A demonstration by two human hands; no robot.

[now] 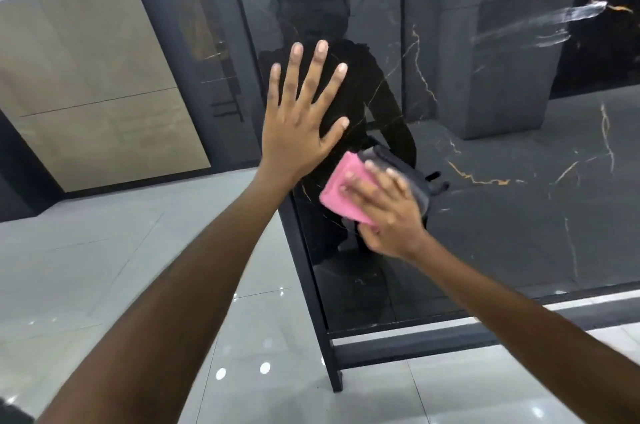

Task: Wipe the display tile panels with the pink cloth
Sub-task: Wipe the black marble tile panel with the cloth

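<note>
The right hand (384,212) pressed the folded pink cloth (341,189) flat against the glossy black tile panel (502,181), fingers spread straight over it rather than curled around it. The left hand (298,118) lay open just up and to the left, palm and splayed fingers on the same panel (gold-veined, and mirroring a dark silhouette). White smears (554,20) streaked the panel's upper right. A black metal frame (311,271) held the panel above a pale, shiny floor (104,267); beige tile panels (90,77) stood at left.
</note>
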